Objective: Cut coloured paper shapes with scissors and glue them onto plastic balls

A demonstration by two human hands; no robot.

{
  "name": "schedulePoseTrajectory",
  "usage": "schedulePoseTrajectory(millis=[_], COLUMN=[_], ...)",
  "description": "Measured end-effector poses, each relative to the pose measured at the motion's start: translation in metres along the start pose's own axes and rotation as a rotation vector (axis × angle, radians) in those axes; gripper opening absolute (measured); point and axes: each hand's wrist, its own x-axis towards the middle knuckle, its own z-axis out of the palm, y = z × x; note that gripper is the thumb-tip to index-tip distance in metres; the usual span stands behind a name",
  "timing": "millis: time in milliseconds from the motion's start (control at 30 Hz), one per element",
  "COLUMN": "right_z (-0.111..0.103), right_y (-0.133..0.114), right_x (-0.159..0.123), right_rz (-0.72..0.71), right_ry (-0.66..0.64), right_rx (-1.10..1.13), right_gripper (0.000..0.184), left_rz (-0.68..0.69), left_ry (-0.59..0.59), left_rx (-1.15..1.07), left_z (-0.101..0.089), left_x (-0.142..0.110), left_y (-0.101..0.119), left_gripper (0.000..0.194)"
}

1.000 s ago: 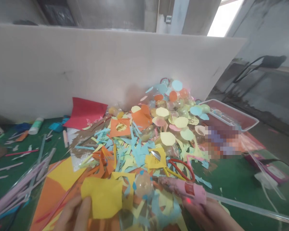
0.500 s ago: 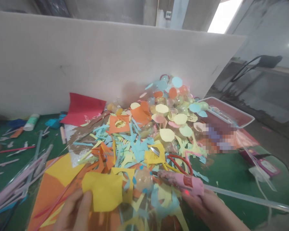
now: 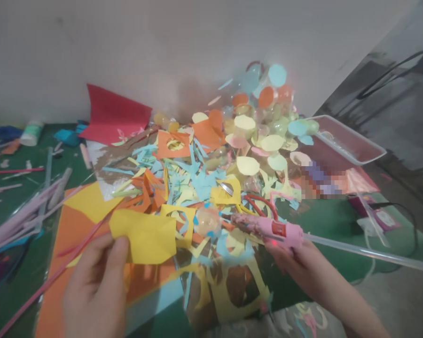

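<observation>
Between thumb and fingers, my left hand (image 3: 100, 277) pinches a yellow paper piece (image 3: 146, 237) with cut edges. My right hand (image 3: 292, 256) grips a pink glue gun (image 3: 271, 228), its small red light lit and a long clear glue stick (image 3: 370, 253) running out of its back. The dark nozzle points left at a clear round ball (image 3: 207, 220) dotted with blue bits; whether it touches the ball I cannot tell. Red- and yellow-handled scissors (image 3: 262, 205) lie behind the gun, one blade through a yellow paper scrap (image 3: 229, 190).
Paper scraps (image 3: 197, 183) cover the green table (image 3: 320, 277). Clear balls with paper discs (image 3: 271, 143) are heaped against the white board (image 3: 155, 42). A white-rimmed plastic tray (image 3: 356, 141) sits behind at right. Orange sheets (image 3: 52, 281) and pink strips lie at left; red paper (image 3: 116, 115) stands farther back.
The view has tilted down, so the table things sit higher in the picture. My left hand still holds the yellow paper, and my right hand keeps the glue gun beside the ball.
</observation>
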Motion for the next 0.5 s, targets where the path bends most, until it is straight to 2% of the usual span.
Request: schedulePoseTrajectory(millis=[67, 200, 300, 500], right_z=[-0.001, -0.001, 0.0, 0.002], right_y=[-0.003, -0.005, -0.003, -0.008], right_x=[-0.002, -0.009, -0.015, -0.005], right_rz=[0.012, 0.098, 0.152, 0.111], right_ry=[0.017, 0.044, 0.094, 0.131], right_rx=[-0.044, -0.122, -0.157, -0.146], right_gripper=[0.039, 0.036, 0.043, 0.046], left_rz=[0.015, -0.002, 0.028, 0.077], left_ry=[0.05, 0.034, 0.022, 0.009], left_rx=[0.009, -0.094, -0.164, -0.234], left_z=[0.001, 0.002, 0.003, -0.002], left_x=[-0.004, -0.009, -0.011, -0.014], left_y=[0.006, 0.006, 0.002, -0.002], left_gripper=[0.027, 0.025, 0.022, 0.015])
